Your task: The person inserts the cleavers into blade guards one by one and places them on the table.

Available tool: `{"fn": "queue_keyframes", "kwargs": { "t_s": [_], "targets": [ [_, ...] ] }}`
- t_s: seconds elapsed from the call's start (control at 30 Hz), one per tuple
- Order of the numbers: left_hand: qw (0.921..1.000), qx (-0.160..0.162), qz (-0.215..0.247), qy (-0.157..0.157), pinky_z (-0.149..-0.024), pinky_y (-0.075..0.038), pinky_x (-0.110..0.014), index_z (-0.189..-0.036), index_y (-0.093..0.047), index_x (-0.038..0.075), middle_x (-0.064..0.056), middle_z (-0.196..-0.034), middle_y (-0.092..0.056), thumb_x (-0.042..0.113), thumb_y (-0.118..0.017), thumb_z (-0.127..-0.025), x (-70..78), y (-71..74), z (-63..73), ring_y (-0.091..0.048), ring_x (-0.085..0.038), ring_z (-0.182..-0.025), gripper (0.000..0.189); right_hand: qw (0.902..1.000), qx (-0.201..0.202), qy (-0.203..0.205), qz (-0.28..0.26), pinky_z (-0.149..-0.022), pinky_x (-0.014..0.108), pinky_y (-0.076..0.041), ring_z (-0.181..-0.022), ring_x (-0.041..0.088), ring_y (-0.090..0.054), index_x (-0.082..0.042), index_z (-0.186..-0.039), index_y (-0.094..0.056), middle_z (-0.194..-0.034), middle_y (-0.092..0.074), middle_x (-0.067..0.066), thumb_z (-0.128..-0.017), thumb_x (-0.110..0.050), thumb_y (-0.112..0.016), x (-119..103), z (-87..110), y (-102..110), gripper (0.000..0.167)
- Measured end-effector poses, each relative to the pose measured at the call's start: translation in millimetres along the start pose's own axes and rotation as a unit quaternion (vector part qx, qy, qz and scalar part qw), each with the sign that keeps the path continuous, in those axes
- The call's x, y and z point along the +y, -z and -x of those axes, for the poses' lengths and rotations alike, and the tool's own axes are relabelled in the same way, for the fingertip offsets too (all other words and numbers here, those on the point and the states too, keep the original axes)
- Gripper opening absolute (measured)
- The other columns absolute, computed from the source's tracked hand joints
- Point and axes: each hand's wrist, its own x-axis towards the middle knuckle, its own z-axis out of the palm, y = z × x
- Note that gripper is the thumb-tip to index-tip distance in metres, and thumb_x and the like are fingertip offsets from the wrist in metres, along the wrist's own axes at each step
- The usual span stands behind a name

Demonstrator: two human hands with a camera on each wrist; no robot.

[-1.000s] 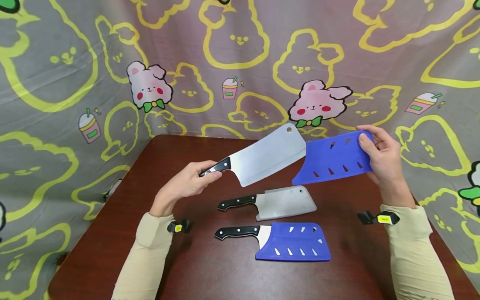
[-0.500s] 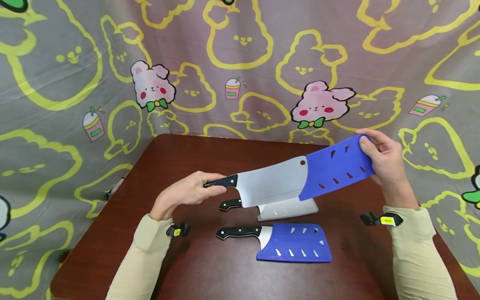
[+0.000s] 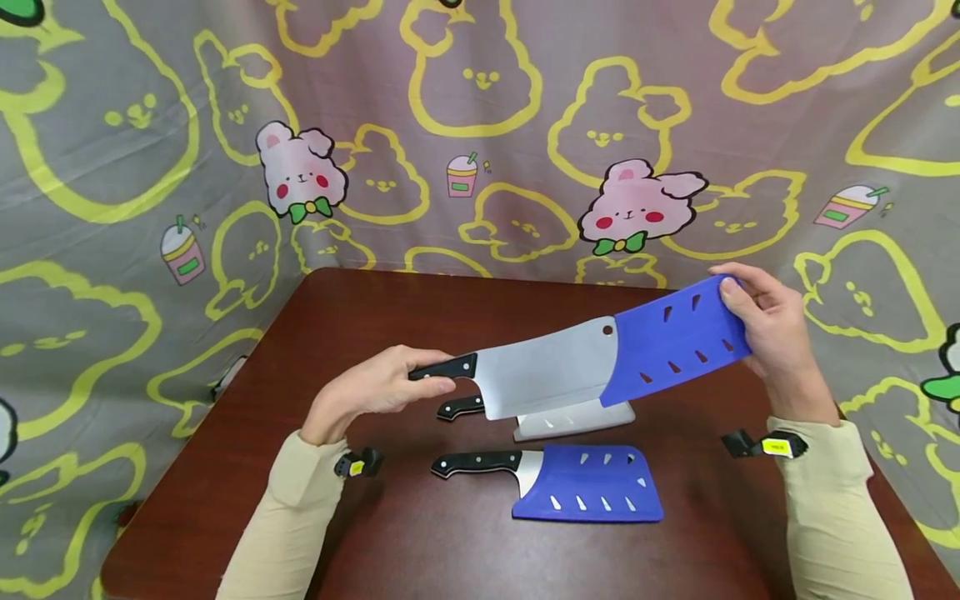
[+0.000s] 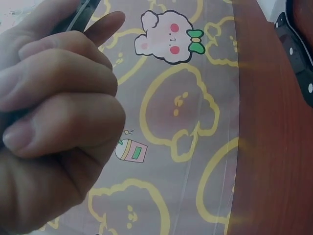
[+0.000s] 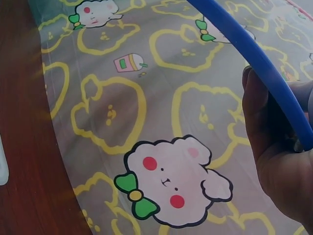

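My left hand (image 3: pixel 378 383) grips the black handle of a cleaver (image 3: pixel 547 368), held above the table with its bare silver blade pointing right. The left wrist view has the curled fingers (image 4: pixel 73 105) large, with part of the dark handle behind them. On the other side, my right hand (image 3: pixel 772 337) pinches the far end of a blue blade sheath (image 3: pixel 675 342) with triangular slots. The sheath's curved mouth meets the front end of the blade, and the blade's hole shows just outside it. The right wrist view shows the sheath edge-on as a blue strip (image 5: pixel 264 63).
Partly behind the raised blade, a cleaver in a whitish sheath (image 3: pixel 577 422) lies on the dark red table (image 3: pixel 420 542). Nearer lies another cleaver in a blue sheath (image 3: pixel 588 492), handle to the left. A patterned curtain (image 3: pixel 480 208) hangs along the back and sides.
The cleaver came down and levelled out, its front end meeting the sheath's mouth. The sheath tilted, its mouth end lower. Over the last half second both hands barely moved.
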Motion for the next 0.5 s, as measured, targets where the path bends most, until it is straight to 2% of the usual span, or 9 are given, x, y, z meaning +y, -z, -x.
{"fn": "queue_keyframes", "kwargs": {
  "t_s": [0.17, 0.27, 0.4, 0.5],
  "targets": [
    [1.0, 0.001, 0.005, -0.003, -0.045, -0.038, -0.027, -0.127, -0.062, 0.029, 0.0, -0.072, -0.053, 0.045, -0.069, -0.089, -0.2, -2.1, -0.4, -0.035, -0.014, -0.041, 0.042, 0.9999, 0.004, -0.011, -0.004, -0.051, 0.029, -0.054, -0.063, 0.017, -0.073, 0.011, -0.121, -0.059, -0.083, -0.07, 0.008, -0.097, 0.006, -0.05, -2, -2.2, 0, 0.026],
    [0.9998, 0.01, -0.008, -0.015, -0.047, -0.04, -0.028, -0.127, -0.063, 0.028, 0.001, -0.074, -0.056, 0.046, -0.069, -0.089, -1.3, -5.0, -0.6, -0.04, -0.014, -0.043, 0.042, 0.9998, 0.005, -0.018, 0.006, -0.051, 0.03, -0.054, -0.063, 0.017, -0.073, 0.01, -0.121, -0.06, -0.082, -0.07, 0.008, -0.097, 0.005, -0.05, -3, -2.6, 0, 0.026],
    [0.9961, 0.028, -0.061, -0.058, -0.067, -0.053, -0.029, -0.126, -0.064, 0.027, 0.008, -0.093, -0.068, 0.042, -0.068, -0.091, -0.1, -9.6, -2.2, -0.06, -0.01, -0.067, 0.039, 0.9987, -0.027, -0.025, 0.036, -0.051, 0.027, -0.055, -0.061, 0.015, -0.072, 0.007, -0.122, -0.061, -0.083, -0.069, 0.005, -0.097, 0.006, -0.048, -1, -3.8, -5, 0.027],
    [0.9911, 0.048, -0.093, -0.082, -0.086, -0.055, -0.033, -0.126, -0.065, 0.024, 0.008, -0.11, -0.071, 0.039, -0.067, -0.092, 3.1, -11.3, -4.7, -0.065, -0.007, -0.091, 0.037, 0.9975, -0.043, -0.021, 0.053, -0.051, 0.026, -0.055, -0.062, 0.014, -0.071, 0.007, -0.122, -0.061, -0.085, -0.069, 0.004, -0.097, 0.008, -0.048, -1, -5.6, -9, 0.028]
  ]
}}
